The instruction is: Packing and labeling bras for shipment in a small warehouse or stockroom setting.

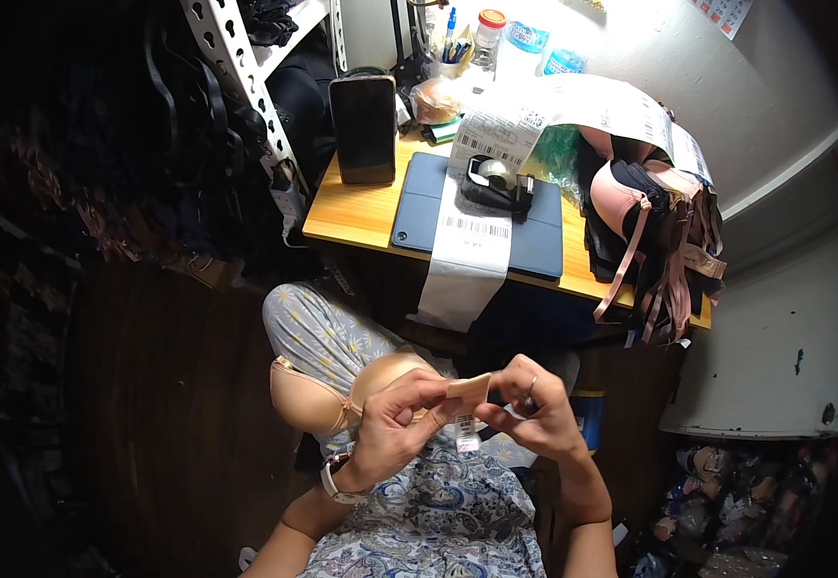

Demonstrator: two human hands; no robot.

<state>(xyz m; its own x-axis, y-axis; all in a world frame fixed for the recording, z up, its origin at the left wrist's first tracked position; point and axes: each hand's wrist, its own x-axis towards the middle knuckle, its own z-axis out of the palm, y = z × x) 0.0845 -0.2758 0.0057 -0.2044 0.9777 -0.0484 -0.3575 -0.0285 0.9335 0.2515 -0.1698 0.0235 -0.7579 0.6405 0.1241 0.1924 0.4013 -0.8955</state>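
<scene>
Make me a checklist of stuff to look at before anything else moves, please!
1. Left grip holding the beige fabric band: ok.
2. Right grip pinching it too: cannot tell; it is at the band's right end.
3. Small white label firmly attached: cannot tell; it shows below the band.
4. Beige padded bra resting on the lap: ok.
5. Black plastic tape dispenser on the desk: ok.
6. Long white printed paper strip lying fully on the yellow wooden desk: not ok; one end hangs over the front edge.
</scene>
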